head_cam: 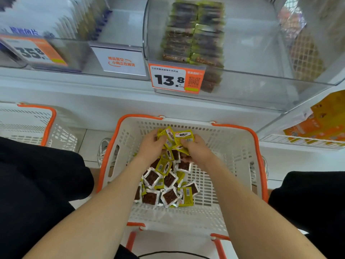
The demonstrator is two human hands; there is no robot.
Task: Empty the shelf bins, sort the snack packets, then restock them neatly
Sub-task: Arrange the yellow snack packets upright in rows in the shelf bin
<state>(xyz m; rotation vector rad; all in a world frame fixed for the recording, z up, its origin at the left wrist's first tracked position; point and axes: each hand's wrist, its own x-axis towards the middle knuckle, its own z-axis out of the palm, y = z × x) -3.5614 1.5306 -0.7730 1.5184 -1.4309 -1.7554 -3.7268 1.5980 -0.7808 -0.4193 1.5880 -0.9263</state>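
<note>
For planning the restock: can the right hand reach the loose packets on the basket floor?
Probably yes: the loose packets lie uncovered in the basket below the right hand, but its fingers hold a bunch.

The pale tiled floor [93, 136] carries a white slotted plastic basket with an orange rim [233, 146], and a second basket of the same kind [28, 124] stands to its left. On the first basket's bottom lies a loose heap of small yellow-green and brown snack packets [164, 189]. Above, the white shelf [93, 90] carries clear plastic bins side by side: the middle bin [252, 53] holds two neat rows of stacked packets [192, 34] and bears an orange price tag [175, 79] on its front, while the left bin [74, 51] holds blurred upright white pouches [56, 21].
</note>
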